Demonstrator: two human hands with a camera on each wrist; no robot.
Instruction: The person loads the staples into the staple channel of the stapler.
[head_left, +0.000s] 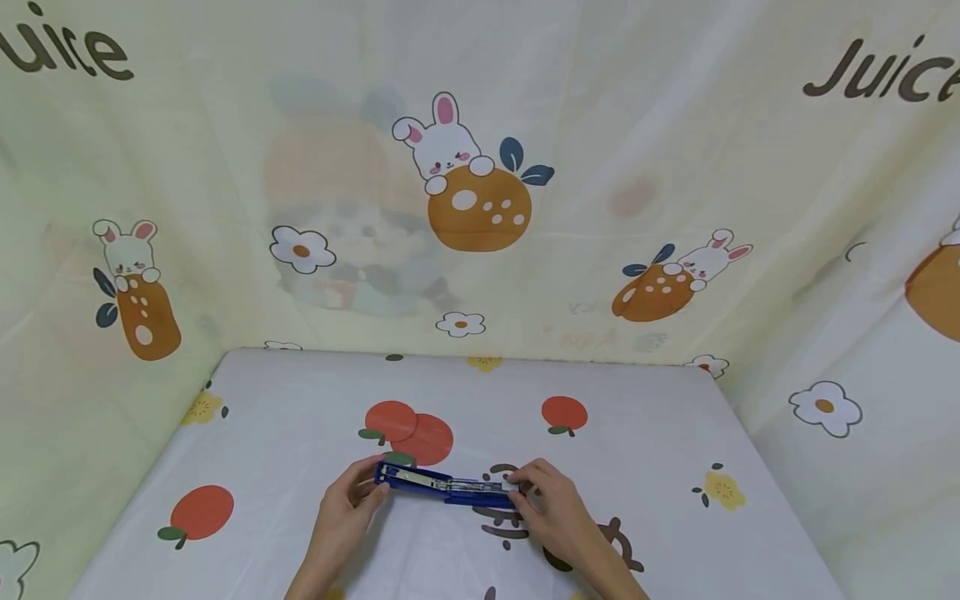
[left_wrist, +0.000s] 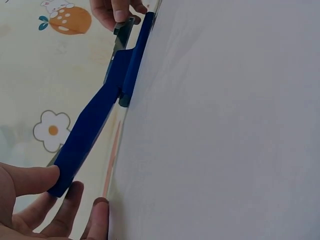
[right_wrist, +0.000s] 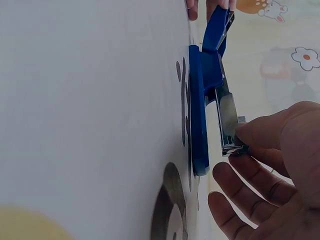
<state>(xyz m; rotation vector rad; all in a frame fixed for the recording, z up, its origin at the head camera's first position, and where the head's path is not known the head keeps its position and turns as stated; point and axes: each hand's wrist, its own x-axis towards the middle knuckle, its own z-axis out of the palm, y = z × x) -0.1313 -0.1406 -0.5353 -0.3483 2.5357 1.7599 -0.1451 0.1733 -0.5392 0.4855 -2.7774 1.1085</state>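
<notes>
From here I see the left hand (head_left: pixel 343 507) pinching the outer end of the opened-out blue cover between thumb and fingers; the right hand (head_left: pixel 557 507) pinches at the tip of the silver metal tray; the slim blue plastic-and-metal stapler (head_left: pixel 447 487) spans both hands, low at the white, fruit-printed tablecloth (head_left: pixel 285 442); a cream, rabbit-printed curtain (head_left: pixel 525 287) hangs behind; I judge the stapler light, stiff, smooth-skinned, loose at the hinge, steadiest gripped by its base.

Left forearm (head_left: pixel 318 568) and right forearm (head_left: pixel 606 568) slant inward from below; left hand (head_left: pixel 350 498) pinching, thumb opposite fingers; right hand (head_left: pixel 553 507) pinching with thumb and forefinger, lower fingers loosely bent; hands apart
</notes>
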